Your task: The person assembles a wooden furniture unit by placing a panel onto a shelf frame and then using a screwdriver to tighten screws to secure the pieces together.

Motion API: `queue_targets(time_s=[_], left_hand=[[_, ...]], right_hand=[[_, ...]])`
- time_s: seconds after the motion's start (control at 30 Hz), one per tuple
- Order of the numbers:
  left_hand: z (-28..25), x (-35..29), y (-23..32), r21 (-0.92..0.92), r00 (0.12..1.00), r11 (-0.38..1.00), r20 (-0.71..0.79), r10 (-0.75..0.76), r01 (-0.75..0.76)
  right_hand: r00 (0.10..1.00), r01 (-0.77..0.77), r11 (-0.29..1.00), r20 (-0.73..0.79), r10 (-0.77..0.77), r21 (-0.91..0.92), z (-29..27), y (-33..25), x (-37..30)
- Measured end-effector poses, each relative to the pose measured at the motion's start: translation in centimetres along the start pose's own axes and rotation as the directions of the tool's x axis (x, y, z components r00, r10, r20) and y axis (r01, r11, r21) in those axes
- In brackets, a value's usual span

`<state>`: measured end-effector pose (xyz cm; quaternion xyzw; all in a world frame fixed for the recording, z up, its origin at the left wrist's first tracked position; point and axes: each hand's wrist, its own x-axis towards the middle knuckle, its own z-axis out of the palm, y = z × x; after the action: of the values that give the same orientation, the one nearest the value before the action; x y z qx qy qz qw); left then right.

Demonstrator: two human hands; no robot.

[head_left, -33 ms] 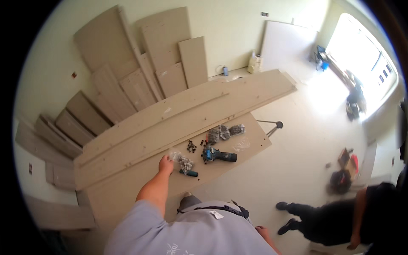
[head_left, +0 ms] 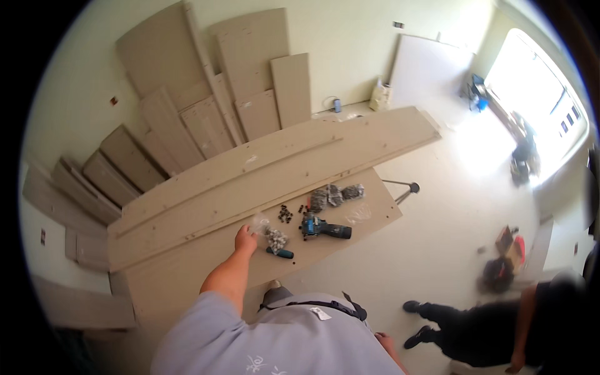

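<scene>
My left hand [head_left: 245,239] reaches over the panel and is closed on the clear end of a plastic bag of small whitish round parts [head_left: 276,239]. The filled end of that bag rests beside a dark green handle [head_left: 281,253], partly covering it. A blue and black cordless drill [head_left: 331,230] lies to the right of the bag. Loose small dark fittings [head_left: 285,214] are scattered behind it, with clear bags of dark hardware [head_left: 335,195] farther off. Down by my side hangs my right hand [head_left: 385,342], its fingers mostly hidden by my shirt.
Long beige boards [head_left: 275,164] lie stacked across the far part of the work panel [head_left: 187,275]. More panels [head_left: 253,62] lean on the wall. A tripod-like leg [head_left: 409,187] juts out at the right. Another person [head_left: 494,328] in dark clothes stands at lower right.
The whole view has shifted slightly. My left hand stays on the plastic bag, and the things on the panel lie as before.
</scene>
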<state>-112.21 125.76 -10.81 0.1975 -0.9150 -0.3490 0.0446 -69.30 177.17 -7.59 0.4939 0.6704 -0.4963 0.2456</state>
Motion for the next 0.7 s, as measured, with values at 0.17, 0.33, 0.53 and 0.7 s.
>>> queue_targets(time_s=[0.17, 0.33, 0.53, 0.7], left_hand=[[-7.0, 2.6, -0.5, 0.026, 0.998, 0.998, -0.03, 0.062, -0.061], [-12.0, 11.6, -3.5, -0.131, 0.998, 0.99, -0.038, 0.046, -0.051], [-17.5, 21.6, -10.5, 0.268, 0.998, 0.963, -0.041, 0.046, -0.033], [-19.2, 27.0, -10.4, 0.532, 0.98, 0.844, 0.193, -0.054, -0.059]], right_hand=[[0.993, 0.103, 0.993, -0.057, -0.106, -0.056, 2.2, 4.2, 6.6], [0.984, 0.158, 0.969, -0.052, -0.17, -0.188, 8.6, 3.1, 5.8], [0.978, 0.199, 0.921, 0.009, -0.208, -0.336, 15.6, -6.6, -6.8], [0.979, 0.143, 0.929, -0.092, -0.184, -0.34, 17.3, -9.1, -13.2]])
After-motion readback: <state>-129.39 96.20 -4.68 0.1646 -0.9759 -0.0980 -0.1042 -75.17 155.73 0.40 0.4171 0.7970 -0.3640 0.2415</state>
